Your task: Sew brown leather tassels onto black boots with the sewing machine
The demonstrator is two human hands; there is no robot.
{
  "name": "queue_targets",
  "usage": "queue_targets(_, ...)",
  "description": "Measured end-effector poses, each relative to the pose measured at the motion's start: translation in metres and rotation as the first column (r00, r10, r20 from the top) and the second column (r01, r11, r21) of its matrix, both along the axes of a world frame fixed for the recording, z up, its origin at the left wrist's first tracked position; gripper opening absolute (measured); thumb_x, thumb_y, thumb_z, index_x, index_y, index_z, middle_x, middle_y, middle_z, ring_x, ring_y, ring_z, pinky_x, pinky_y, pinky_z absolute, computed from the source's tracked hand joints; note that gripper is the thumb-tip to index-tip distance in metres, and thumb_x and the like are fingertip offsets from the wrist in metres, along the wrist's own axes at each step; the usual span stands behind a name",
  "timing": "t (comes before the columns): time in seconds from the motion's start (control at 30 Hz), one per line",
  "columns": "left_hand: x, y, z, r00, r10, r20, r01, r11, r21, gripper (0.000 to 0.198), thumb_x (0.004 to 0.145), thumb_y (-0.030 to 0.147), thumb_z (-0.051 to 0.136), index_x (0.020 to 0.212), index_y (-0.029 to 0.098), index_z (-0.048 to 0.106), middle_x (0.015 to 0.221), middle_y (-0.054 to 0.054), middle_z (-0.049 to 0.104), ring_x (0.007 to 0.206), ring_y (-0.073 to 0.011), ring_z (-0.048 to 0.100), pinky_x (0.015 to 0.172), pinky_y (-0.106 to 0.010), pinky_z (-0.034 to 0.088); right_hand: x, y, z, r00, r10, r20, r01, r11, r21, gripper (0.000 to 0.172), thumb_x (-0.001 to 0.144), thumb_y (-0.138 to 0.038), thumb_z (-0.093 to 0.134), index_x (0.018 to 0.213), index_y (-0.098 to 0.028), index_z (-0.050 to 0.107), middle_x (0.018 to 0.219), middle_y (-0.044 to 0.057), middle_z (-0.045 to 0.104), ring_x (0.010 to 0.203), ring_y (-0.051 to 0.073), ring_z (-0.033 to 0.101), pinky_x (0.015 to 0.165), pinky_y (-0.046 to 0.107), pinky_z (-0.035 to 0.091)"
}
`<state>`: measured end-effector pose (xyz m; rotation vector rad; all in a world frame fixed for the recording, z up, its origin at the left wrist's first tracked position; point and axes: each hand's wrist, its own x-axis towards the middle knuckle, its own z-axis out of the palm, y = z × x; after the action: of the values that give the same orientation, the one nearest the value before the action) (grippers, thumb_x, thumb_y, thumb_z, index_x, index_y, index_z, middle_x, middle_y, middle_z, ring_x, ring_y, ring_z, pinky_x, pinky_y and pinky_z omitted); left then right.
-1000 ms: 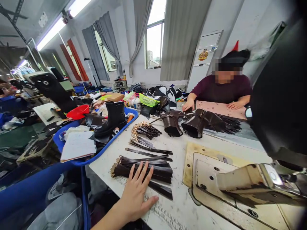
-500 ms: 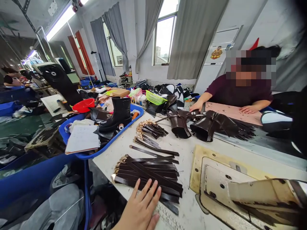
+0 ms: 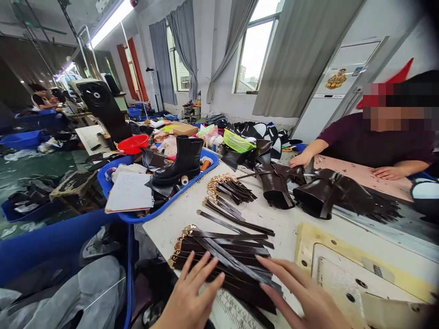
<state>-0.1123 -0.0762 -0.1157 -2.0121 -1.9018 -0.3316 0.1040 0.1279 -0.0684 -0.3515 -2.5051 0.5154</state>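
A pile of dark brown leather straps (image 3: 233, 249) with gold buckles (image 3: 178, 242) at the left ends lies on the white table (image 3: 288, 242). My left hand (image 3: 192, 292) is spread over the lower left of the pile, its fingertips on the straps. At the right ends is my right hand (image 3: 305, 292), thumb and fingers apart on either side of the strap ends. Whether it presses on a strap I cannot tell. Just behind the pile lie a few single straps (image 3: 233, 224) and a smaller bundle of buckled straps (image 3: 236, 189).
Two brown leather boot shafts (image 3: 313, 198) stand farther back, a co-worker's hand (image 3: 302, 157) beside them. At left, a blue basket (image 3: 164, 211) holds a black boot (image 3: 180, 162) and a notebook (image 3: 128, 192). A sewing machine bed (image 3: 338, 246) is at right.
My right hand has come into view at the right ends of the straps. My left hand remains spread on the pile. The view has turned left, and the scene has shifted right.
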Motion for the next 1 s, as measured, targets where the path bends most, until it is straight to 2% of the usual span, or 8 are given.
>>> queue_targets(0.1,-0.021,0.013,0.012,0.991,0.131,0.003,-0.130,0.991,-0.019,0.075,0.092,0.032,0.069,0.156,0.018,0.032,0.159,-0.020,0.038,0.146,-0.0415,0.038,0.105,-0.068,0.047,-0.061,0.005,0.003,0.975,0.050,0.216,-0.020,0.990,-0.140,0.052,0.099,-0.028,0.060,0.148,-0.027,0.044,0.145,0.011,0.052,0.132,0.025,0.054,0.107,0.041,0.052)
queue_targets(0.2,-0.045,0.036,0.020,0.995,0.101,-0.012,-0.102,0.993,-0.065,0.104,0.079,0.065,0.073,0.160,0.024,0.022,0.162,-0.017,0.034,0.145,-0.0413,0.039,0.109,-0.063,0.046,-0.100,0.006,0.003,0.951,0.049,0.306,0.000,0.987,-0.159,0.054,0.089,-0.022,0.074,0.140,-0.020,0.055,0.137,0.013,0.059,0.127,0.031,0.056,0.108,0.049,0.049)
queue_targets(0.33,-0.065,0.065,0.019,0.999,0.031,-0.034,-0.035,0.994,-0.104,0.077,0.095,0.061,0.052,0.159,0.030,0.022,0.158,-0.012,0.042,0.144,-0.0335,0.044,0.112,-0.062,0.043,-0.107,0.007,0.000,0.938,0.039,0.343,0.011,0.990,-0.143,0.022,0.090,-0.017,0.071,0.111,-0.025,0.072,0.105,0.006,0.071,0.099,0.026,0.067,0.088,0.041,0.057)
queue_targets(0.5,-0.058,0.091,0.014,0.999,-0.034,-0.041,0.029,0.993,-0.115,0.075,0.097,0.061,0.046,0.157,0.020,0.028,0.160,-0.015,0.038,0.146,-0.0326,0.041,0.112,-0.062,0.041,-0.102,0.032,-0.006,0.946,-0.170,0.277,0.200,0.976,-0.082,0.029,0.100,-0.015,0.053,0.124,-0.019,0.067,0.130,0.013,0.063,0.121,0.031,0.056,0.105,0.049,0.045)
queue_targets(0.6,-0.050,0.103,0.014,0.998,-0.060,-0.014,0.059,0.993,-0.104,0.083,0.097,0.065,0.042,0.159,0.014,0.021,0.163,-0.017,0.031,0.149,-0.0334,0.035,0.116,-0.061,0.036,-0.106,0.038,-0.012,0.935,-0.199,0.293,0.229,0.971,-0.072,0.037,0.094,-0.003,0.049,0.118,-0.020,0.071,0.113,0.010,0.070,0.110,0.028,0.062,0.098,0.044,0.048)
queue_targets(0.7,-0.050,0.109,0.014,0.996,-0.083,0.027,0.085,0.991,-0.102,0.086,0.095,0.071,0.040,0.158,0.014,0.025,0.159,-0.014,0.042,0.146,-0.0319,0.040,0.119,-0.057,0.032,-0.109,0.032,-0.017,0.943,-0.132,0.305,0.162,0.984,-0.075,0.040,0.091,0.002,0.050,0.107,-0.024,0.075,0.097,0.003,0.073,0.098,0.022,0.064,0.093,0.035,0.050)
queue_targets(0.83,-0.052,0.110,0.012,0.996,-0.056,0.064,0.062,0.994,-0.093,0.076,0.094,0.072,0.041,0.150,0.021,0.044,0.138,-0.011,0.064,0.128,-0.0283,0.059,0.116,-0.053,0.039,-0.115,0.035,-0.018,0.950,-0.151,0.275,0.173,0.983,-0.058,0.029,0.095,-0.002,0.056,0.108,-0.022,0.073,0.102,0.002,0.071,0.101,0.020,0.064,0.092,0.033,0.053)
queue_targets(1.0,-0.052,0.120,0.002,0.996,0.041,0.079,-0.039,0.999,-0.030,0.067,0.095,0.069,0.044,0.142,0.023,0.056,0.128,-0.013,0.067,0.120,-0.0318,0.064,0.108,-0.059,0.045,-0.144,0.071,-0.019,0.938,-0.224,0.264,0.226,0.974,0.023,0.006,0.097,-0.014,0.064,0.101,-0.015,0.069,0.105,0.004,0.069,0.103,0.021,0.066,0.091,0.041,0.056)
